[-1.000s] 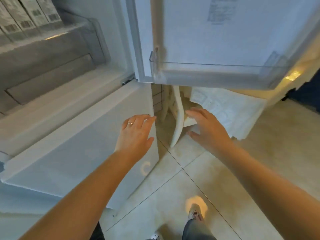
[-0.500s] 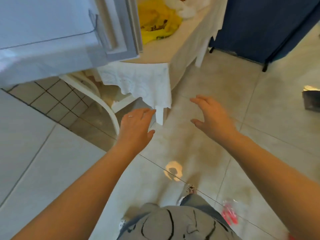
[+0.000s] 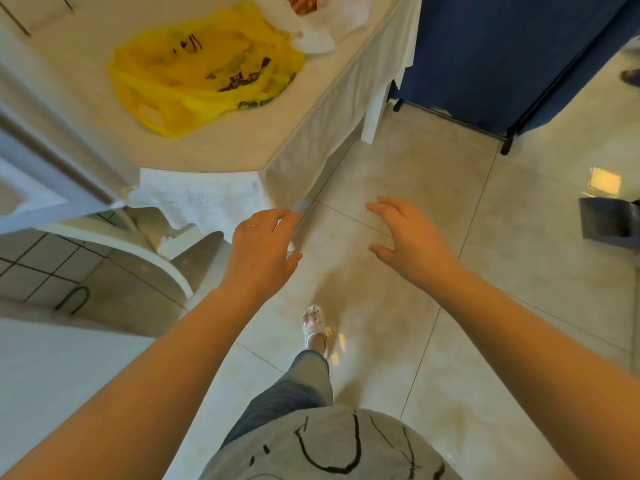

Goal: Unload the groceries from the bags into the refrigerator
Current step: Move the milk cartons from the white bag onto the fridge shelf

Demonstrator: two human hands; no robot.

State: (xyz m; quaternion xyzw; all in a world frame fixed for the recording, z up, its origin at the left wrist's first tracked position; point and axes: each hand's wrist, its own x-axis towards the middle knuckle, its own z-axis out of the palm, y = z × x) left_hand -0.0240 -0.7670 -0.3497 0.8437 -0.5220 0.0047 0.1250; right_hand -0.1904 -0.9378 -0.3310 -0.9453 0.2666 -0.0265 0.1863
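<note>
Since the fridge view, we now face the table [image 3: 214,157]; both hands, left [image 3: 259,251] and right [image 3: 412,240], hang empty, fingers loosely spread, short of the yellow bag [image 3: 204,71] on it.

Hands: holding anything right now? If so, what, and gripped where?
Nothing held. Left hand and right hand hover empty over the floor, fingers loosely spread; the yellow bag lies untouched on the table.

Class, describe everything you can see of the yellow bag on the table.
The yellow bag is thin, crinkled plastic with dark print. It lies slumped and flattened on the table, its handle loops towards the near edge. A white bag lies against its far side. No hand touches it. Its contents cannot be made out.
</note>
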